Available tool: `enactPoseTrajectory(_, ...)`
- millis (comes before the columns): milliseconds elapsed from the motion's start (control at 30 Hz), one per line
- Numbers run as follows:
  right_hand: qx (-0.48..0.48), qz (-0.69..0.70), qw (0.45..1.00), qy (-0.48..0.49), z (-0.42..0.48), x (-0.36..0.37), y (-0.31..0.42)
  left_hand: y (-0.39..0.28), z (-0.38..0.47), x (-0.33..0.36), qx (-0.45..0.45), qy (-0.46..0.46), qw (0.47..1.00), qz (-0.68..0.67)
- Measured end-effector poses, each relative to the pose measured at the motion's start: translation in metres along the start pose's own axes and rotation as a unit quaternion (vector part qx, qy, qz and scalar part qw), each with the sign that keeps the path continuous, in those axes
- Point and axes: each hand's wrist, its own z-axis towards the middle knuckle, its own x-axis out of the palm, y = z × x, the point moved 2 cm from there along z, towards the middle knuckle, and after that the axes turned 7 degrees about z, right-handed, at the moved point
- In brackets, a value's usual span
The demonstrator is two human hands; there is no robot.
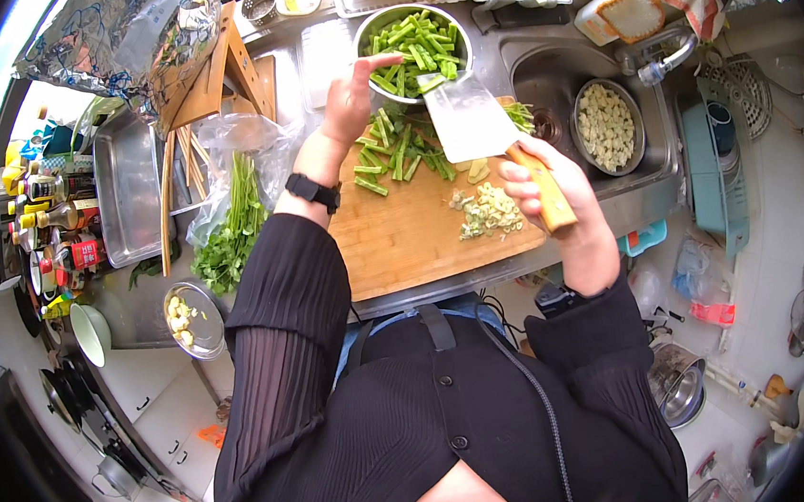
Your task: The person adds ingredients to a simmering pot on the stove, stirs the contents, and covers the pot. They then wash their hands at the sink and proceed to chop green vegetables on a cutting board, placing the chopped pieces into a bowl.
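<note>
My right hand (pixel 561 187) grips the wooden handle of a Chinese cleaver (pixel 469 117). The blade's far end is at the near rim of a steel bowl (pixel 468 44), with a few green pieces on it. Cut green stalks (pixel 420 45) fill the bowl. My left hand (pixel 349 101) holds nothing, fingers apart, at the bowl's left rim. Beneath lies a wooden cutting board (pixel 401 244) bearing more cut stalks (pixel 393 151), chopped garlic or scallion (pixel 490 211) and a few pale slices (pixel 475 169).
Leafy herbs (pixel 232 230) lie partly in a plastic bag left of the board, near a glass bowl of garlic (pixel 193 319). Right of the board, a sink (pixel 536 60) holds a bowl of pale cut pieces (pixel 606 127). Bottles (pixel 72 214) and a metal tray (pixel 128 189) stand left.
</note>
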Motion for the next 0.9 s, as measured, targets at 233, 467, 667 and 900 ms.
enactPoseTrajectory(233,-0.047,-0.007,0.997,-0.064,-0.076,-0.028,-0.035,0.016,-0.077,0.039,-0.103,-0.023,0.927,0.361)
enactPoseTrajectory(467,-0.056,0.023,0.996,-0.064,-0.091,-0.038,-0.061,0.056,-0.065,0.046,-0.176,0.084,0.914,0.356)
enactPoseTrajectory(667,-0.057,0.013,0.996,-0.063,-0.095,-0.033,-0.069,0.060,-0.060,0.036,-0.165,0.170,0.900,0.367)
enactPoseTrajectory(900,-0.061,0.006,0.995,-0.077,-0.096,-0.034,-0.069,0.055,-0.086,0.029,-0.102,0.114,0.903,0.401)
